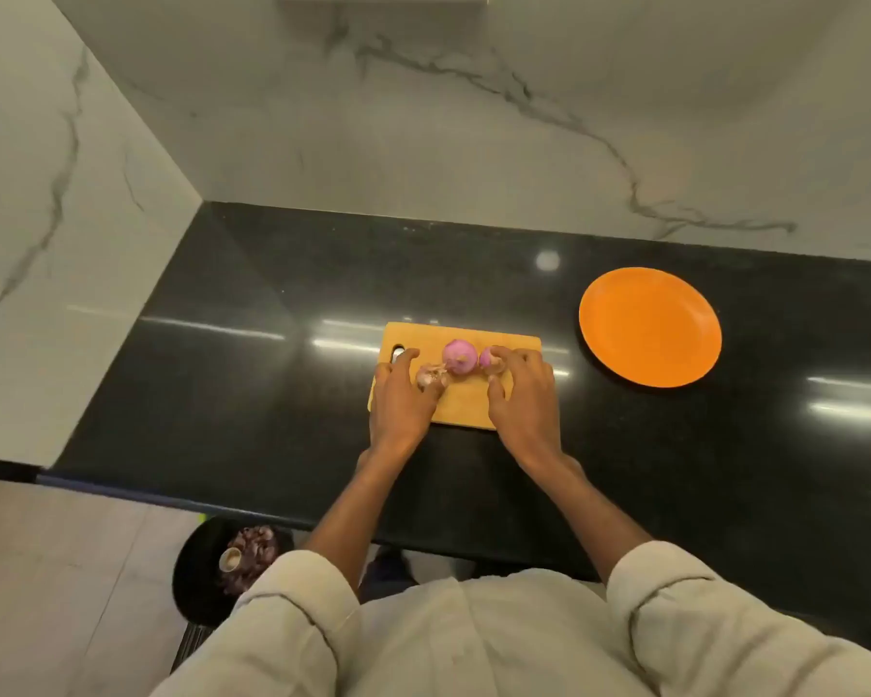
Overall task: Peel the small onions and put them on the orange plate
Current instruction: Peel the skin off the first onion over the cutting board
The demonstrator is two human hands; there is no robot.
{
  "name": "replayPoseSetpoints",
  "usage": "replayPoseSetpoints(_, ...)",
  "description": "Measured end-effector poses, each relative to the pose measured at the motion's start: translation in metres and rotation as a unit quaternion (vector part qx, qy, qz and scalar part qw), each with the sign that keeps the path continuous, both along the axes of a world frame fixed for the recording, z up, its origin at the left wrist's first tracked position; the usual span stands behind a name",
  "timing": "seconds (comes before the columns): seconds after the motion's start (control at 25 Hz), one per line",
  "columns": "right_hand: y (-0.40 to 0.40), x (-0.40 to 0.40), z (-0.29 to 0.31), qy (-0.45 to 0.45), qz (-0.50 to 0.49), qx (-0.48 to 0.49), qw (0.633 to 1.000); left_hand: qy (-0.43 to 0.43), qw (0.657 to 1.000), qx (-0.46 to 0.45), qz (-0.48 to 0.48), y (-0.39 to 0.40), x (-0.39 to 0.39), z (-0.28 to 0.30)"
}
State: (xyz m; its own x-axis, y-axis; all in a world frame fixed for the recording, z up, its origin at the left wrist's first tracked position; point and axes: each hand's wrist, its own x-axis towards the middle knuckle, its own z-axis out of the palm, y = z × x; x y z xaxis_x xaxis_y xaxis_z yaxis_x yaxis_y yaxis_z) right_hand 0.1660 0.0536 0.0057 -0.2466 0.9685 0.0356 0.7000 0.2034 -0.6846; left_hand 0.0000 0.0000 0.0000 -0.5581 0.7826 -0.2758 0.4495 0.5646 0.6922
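Observation:
On a wooden cutting board (468, 399) lie two peeled purple onions: a larger onion (458, 355) in the middle and a smaller onion (488, 358) to its right. My right hand (521, 394) curls its fingertips round the smaller onion. My left hand (403, 394) rests on the board's left part and pinches a clump of pale onion skins (431, 376). The orange plate (649, 327) lies bare on the black counter to the right of the board.
The black counter (272, 369) runs against marble walls at the back and left. On the floor below the counter's front edge stands a black bin (202, 581) holding onion peels (252, 550).

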Motion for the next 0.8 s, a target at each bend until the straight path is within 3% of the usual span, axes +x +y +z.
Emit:
replayPoseSetpoints(0.16,-0.004,-0.018,0.007,0.015,0.037,0.002,0.999,-0.013,0.998,-0.027,-0.053,0.008,-0.01,-0.015)
replayPoseSetpoints(0.24,-0.004,-0.022,0.009,0.012,0.045,0.02,0.999,-0.044,0.998,0.005,-0.045,0.007,-0.013,-0.021)
replayPoseSetpoints(0.36,-0.005,-0.028,0.012,0.035,0.042,0.017,0.998,-0.181,0.982,0.054,0.004,0.004,-0.025,-0.011)
replayPoseSetpoints(0.48,-0.01,-0.039,0.019,0.084,0.046,-0.025,0.995,-0.363,0.926,0.08,0.06,0.007,-0.042,0.015)
replayPoseSetpoints(0.56,-0.015,-0.049,0.029,0.126,0.047,-0.078,0.988,-0.433,0.894,0.098,0.06,0.01,-0.047,0.032)
replayPoseSetpoints(0.68,-0.016,-0.06,0.043,0.224,0.052,-0.141,0.963,-0.471,0.873,0.112,0.056,0.012,-0.042,0.047)
replayPoseSetpoints(0.8,-0.012,-0.062,0.042,0.269,0.052,-0.151,0.95,-0.468,0.877,0.096,0.045,0.011,-0.038,0.052)
